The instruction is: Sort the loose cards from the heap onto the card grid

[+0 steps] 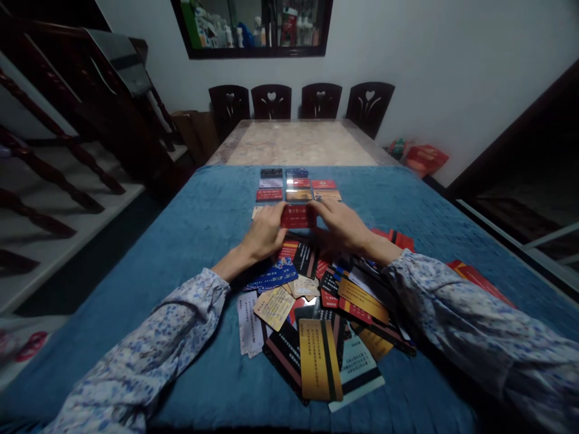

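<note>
Between my two hands a red card [298,217] with pale lettering is held by its short sides. My left hand [266,228] grips its left end, and my right hand [340,224] has its right end. Beyond it, cards lie in short columns, among them a red card [269,195], a black card [271,173] and a tan card [327,196]. A pale card [256,212] is partly covered by my left hand. Nearer me spreads a loose pile with a yellow card [319,361], a blue card [278,274] and a light green card [359,367].
A blue cloth [176,265] covers the near part of the table; its marble-look top [294,141] shows beyond. Dark chairs [321,101] line the far wall. More red cards [479,282] lie by my right sleeve. A wooden stair railing [58,169] stands at left.
</note>
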Available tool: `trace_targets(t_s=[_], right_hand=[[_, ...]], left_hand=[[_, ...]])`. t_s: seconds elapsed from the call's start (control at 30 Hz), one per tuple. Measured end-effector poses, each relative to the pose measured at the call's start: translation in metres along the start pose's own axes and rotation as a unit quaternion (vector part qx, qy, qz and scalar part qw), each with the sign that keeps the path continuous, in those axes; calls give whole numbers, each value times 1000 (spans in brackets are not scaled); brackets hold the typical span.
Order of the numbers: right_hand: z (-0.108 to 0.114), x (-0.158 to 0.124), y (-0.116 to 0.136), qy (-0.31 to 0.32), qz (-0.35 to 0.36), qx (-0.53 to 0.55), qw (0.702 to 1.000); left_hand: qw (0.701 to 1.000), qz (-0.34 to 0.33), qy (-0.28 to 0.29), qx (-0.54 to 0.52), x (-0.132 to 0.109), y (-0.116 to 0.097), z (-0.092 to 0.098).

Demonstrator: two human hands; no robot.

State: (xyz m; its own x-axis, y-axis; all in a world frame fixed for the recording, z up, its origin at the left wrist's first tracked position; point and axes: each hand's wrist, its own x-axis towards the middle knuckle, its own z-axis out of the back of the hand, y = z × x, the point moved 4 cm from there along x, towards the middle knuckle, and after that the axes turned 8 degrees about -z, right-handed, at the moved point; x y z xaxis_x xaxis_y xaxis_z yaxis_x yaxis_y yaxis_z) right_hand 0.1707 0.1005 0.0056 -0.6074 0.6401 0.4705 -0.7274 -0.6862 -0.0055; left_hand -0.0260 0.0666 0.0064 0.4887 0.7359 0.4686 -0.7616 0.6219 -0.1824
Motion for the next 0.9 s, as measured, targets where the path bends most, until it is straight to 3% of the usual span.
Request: trace_targets(t_s=[0.2,0.43,0.67,0.9], right_hand=[[6,36,0,18,10,-1,1000],[-8,87,-2,82,-5,-27,996],[-23,125,-5,165,-43,-32,985],[-53,147,-13,222,-43,-5,974]], left_hand=[[998,-1,28,47,14,25,20],[996,4,53,70,34,67,35],[995,4,98,30,56,111,31],[987,43,154,14,67,143,15]])
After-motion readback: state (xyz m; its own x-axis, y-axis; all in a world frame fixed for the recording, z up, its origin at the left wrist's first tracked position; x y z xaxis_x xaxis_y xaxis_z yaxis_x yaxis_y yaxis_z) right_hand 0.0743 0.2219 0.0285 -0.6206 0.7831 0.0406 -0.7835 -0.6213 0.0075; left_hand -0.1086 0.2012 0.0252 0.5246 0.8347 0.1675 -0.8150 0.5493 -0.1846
